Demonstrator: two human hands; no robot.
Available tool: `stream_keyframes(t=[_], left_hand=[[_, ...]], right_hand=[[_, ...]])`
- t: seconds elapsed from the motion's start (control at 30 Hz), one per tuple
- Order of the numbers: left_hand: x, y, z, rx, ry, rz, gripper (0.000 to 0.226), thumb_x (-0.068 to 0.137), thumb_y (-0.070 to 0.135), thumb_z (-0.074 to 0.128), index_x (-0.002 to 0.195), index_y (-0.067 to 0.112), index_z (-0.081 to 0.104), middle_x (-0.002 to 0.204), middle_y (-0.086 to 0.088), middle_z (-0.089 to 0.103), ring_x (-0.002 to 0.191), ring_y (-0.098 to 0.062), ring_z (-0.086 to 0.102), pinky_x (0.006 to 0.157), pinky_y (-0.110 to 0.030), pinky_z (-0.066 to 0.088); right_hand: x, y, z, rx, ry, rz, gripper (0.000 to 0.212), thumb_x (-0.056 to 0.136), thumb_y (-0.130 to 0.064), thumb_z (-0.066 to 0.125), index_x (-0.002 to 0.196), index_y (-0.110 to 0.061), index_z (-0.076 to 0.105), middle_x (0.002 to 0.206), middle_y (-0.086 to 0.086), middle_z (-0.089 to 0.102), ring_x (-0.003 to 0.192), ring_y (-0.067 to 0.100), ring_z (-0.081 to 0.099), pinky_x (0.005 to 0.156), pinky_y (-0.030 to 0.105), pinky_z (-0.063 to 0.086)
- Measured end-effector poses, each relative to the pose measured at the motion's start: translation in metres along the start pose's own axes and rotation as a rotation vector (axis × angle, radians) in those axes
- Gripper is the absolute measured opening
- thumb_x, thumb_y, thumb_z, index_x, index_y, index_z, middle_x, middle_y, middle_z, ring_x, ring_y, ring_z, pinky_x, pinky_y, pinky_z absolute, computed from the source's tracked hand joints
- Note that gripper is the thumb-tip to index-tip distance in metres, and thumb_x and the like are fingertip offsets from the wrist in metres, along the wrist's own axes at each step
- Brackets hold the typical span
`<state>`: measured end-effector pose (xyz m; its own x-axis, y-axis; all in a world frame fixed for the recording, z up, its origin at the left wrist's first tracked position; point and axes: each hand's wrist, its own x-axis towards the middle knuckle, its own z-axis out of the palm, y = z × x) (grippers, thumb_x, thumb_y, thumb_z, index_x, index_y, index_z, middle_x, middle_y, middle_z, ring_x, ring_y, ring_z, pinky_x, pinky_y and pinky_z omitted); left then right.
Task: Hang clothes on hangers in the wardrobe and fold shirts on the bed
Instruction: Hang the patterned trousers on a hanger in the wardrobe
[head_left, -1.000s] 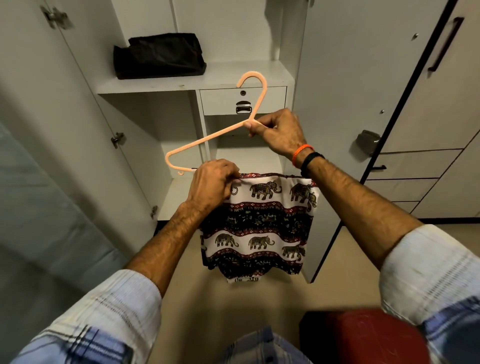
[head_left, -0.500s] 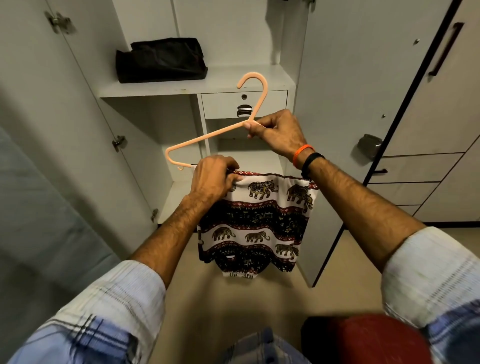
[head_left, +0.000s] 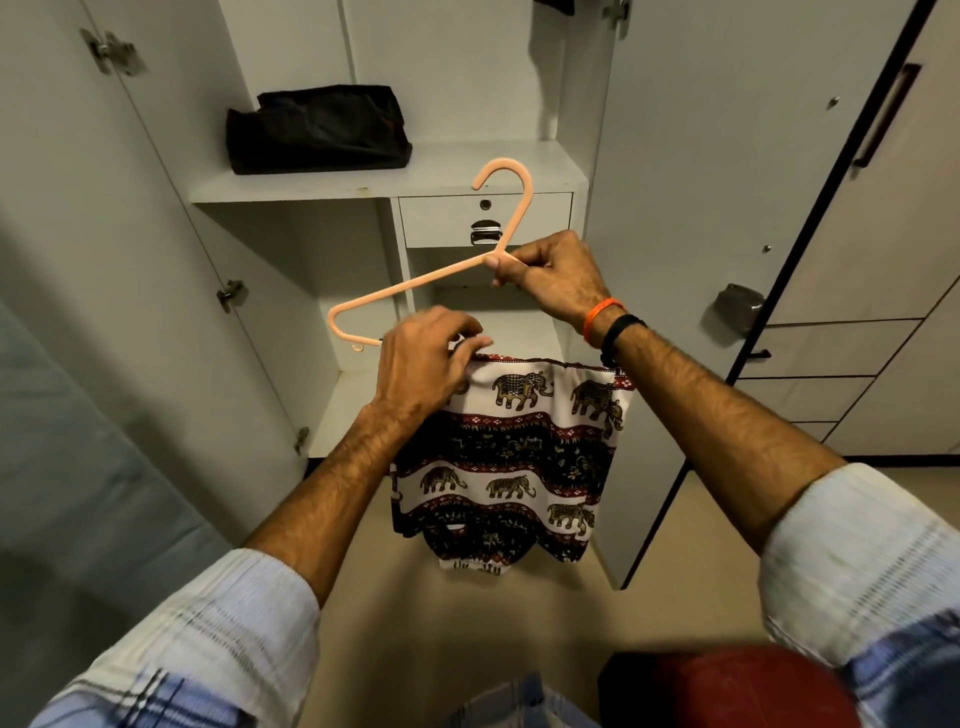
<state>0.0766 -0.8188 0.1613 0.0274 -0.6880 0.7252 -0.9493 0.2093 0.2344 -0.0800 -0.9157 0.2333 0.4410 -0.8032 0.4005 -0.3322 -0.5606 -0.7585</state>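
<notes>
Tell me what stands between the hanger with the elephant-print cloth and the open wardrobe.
Nothing visible: the hanger, held by the right hand with the elephant-print cloth draped over its bar, faces the open wardrobe. The rail itself is out of view.

I saw the hanger (head_left: 415, 283) held tilted in front of the open wardrobe (head_left: 291, 291), my right hand (head_left: 553, 275) at its neck and my left hand (head_left: 423, 364) lower and to the left, at the top edge of the patterned garment (head_left: 511, 457) hanging below both. Behind the hanger, a folded bag (head_left: 317, 130) lay on the shelf (head_left: 467, 171), with a drawer (head_left: 441, 218) just under the shelf's right part. The bed (head_left: 78, 467) lay at my left and a closed cabinet (head_left: 857, 338) stood at my right.
</notes>
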Motion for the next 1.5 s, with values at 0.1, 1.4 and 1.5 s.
stream_keyframes(t=[0.1,1.4,1.5], left_hand=[[0.017,-0.002,-0.009,0.067,0.324,0.022,0.025,0.087,0.03,0.071,0.101,0.01,0.069,0.102,-0.009,0.065,0.093,-0.022,0.057,0.078,-0.029,0.044],[0.464,-0.226,0.036,0.024,-0.084,0.125,0.036,0.103,0.041,0.044,0.106,0.019,0.071,0.089,0.0,0.071,0.08,-0.017,0.061,0.081,-0.038,0.052],[0.521,-0.244,0.039,-0.026,-0.023,0.149,0.033,0.102,0.041,0.045,0.105,0.022,0.071,0.087,0.002,0.072,0.078,-0.016,0.062,0.077,-0.035,0.052]], right_hand=[[0.008,0.0,0.0,0.001,-0.009,0.023,0.025,0.086,-0.037,0.072,0.09,-0.013,0.079,0.06,-0.016,0.06,0.054,-0.012,0.05,0.05,0.004,0.035],[0.473,-0.074,-0.058,-0.23,0.401,-0.315,0.022,0.092,-0.031,0.068,0.099,-0.012,0.077,0.077,-0.002,0.071,0.078,0.013,0.068,0.07,0.025,0.055],[0.529,-0.087,-0.071,-0.34,0.467,-0.374,0.023,0.092,-0.032,0.067,0.096,-0.012,0.077,0.072,-0.006,0.066,0.066,0.0,0.058,0.059,0.013,0.042]])
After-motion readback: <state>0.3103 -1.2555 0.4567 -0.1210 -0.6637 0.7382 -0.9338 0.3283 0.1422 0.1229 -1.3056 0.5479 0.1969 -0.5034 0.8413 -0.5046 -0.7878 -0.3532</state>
